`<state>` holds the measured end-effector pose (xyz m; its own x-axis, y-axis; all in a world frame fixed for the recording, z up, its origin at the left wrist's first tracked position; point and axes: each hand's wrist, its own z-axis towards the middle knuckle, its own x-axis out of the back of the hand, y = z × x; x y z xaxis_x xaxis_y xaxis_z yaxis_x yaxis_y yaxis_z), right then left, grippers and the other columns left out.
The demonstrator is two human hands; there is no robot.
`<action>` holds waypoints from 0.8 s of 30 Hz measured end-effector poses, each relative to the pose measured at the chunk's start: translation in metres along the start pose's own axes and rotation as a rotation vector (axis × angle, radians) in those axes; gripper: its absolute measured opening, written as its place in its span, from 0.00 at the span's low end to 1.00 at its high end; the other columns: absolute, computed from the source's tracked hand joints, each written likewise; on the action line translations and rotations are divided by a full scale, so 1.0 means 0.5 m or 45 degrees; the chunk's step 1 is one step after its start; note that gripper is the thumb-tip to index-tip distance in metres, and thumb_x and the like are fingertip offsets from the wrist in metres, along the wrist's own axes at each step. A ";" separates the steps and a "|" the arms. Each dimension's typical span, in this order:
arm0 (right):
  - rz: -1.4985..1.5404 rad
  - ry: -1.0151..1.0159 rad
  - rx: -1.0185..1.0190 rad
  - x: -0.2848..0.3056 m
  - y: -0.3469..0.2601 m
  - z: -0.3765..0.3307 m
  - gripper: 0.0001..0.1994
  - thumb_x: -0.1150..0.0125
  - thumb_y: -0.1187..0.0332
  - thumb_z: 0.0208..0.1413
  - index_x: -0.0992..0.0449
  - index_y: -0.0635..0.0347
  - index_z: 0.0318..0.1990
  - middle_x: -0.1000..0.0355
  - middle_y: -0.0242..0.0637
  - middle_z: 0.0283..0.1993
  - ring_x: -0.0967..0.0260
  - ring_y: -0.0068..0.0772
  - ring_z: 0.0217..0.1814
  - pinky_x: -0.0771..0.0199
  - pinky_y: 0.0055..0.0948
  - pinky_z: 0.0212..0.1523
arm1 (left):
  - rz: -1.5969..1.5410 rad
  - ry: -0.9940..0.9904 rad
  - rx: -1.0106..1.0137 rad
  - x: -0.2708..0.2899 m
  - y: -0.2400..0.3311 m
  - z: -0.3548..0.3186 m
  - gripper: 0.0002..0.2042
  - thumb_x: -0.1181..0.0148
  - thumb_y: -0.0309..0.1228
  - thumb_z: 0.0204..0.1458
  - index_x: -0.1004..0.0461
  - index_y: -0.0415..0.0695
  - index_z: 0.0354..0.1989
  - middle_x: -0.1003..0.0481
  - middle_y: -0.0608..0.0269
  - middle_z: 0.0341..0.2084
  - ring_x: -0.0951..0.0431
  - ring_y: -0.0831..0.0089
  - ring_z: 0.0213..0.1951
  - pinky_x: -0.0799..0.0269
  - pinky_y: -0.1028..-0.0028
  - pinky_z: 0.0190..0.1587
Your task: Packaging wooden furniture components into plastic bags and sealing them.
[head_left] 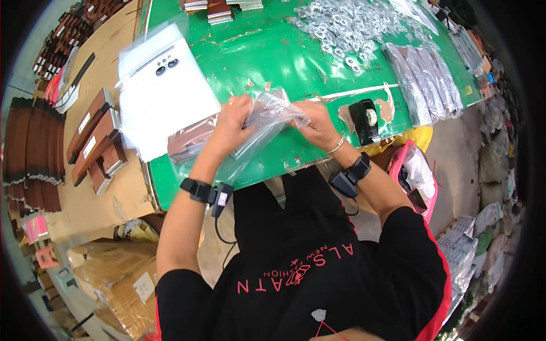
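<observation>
A clear plastic bag (pixel 264 111) stretches between my two hands over the near part of the green table. My left hand (pixel 233 122) is closed on its gathered side, and my right hand (pixel 315 124) pinches the opposite edge. A flat brown piece (pixel 190 139) lies to the left under clear plastic, passing below my left hand; its far end is hidden by the hand and the crumpled film. Just right of my right hand stands a black tape dispenser (pixel 364 122).
A white stack of sheets under plastic (pixel 165 102) lies left, small metal parts on it. Brown slats (pixel 94 136) rest on cardboard farther left. Several bagged small parts (pixel 341 31) pile up at the back; wrapped slats (pixel 424 85) lie right. A pink basket (pixel 406 170) stands below the table's edge.
</observation>
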<state>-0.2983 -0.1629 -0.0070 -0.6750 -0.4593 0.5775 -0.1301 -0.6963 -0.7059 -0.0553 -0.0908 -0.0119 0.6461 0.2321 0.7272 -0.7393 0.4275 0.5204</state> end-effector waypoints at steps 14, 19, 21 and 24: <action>-0.075 0.304 -0.051 -0.067 0.038 0.067 0.10 0.37 0.70 0.54 0.20 0.62 0.43 0.23 0.43 0.48 0.28 0.46 0.52 0.27 0.38 0.53 | -0.478 -0.049 0.358 0.014 0.010 -0.022 0.12 0.38 0.30 0.51 0.21 0.44 0.45 0.24 0.55 0.34 0.27 0.53 0.41 0.32 0.63 0.48; -0.127 0.332 -0.004 -0.057 0.045 0.066 0.10 0.36 0.73 0.52 0.20 0.62 0.42 0.22 0.43 0.48 0.28 0.48 0.51 0.27 0.39 0.51 | -0.073 0.152 0.462 0.108 0.152 -0.119 0.25 0.33 0.35 0.50 0.28 0.46 0.58 0.30 0.55 0.56 0.33 0.55 0.60 0.41 0.59 0.62; -0.097 0.338 0.001 -0.061 0.052 0.064 0.10 0.36 0.74 0.51 0.20 0.63 0.42 0.22 0.43 0.47 0.28 0.48 0.51 0.27 0.39 0.51 | 0.247 0.083 0.447 0.130 0.199 -0.204 0.32 0.31 0.36 0.47 0.32 0.47 0.63 0.35 0.55 0.64 0.37 0.56 0.66 0.45 0.56 0.67; -0.082 0.356 0.033 -0.065 0.057 0.069 0.09 0.37 0.74 0.51 0.20 0.63 0.40 0.22 0.43 0.46 0.28 0.48 0.51 0.27 0.38 0.51 | 0.426 0.024 0.587 0.117 0.188 -0.334 0.43 0.25 0.38 0.39 0.39 0.47 0.67 0.41 0.53 0.69 0.43 0.53 0.70 0.51 0.52 0.71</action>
<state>-0.2550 -0.1867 -0.0320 -0.8405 -0.2459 0.4827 -0.1633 -0.7346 -0.6586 -0.0551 0.1088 0.0049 0.3626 0.3065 0.8801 -0.9079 -0.0967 0.4078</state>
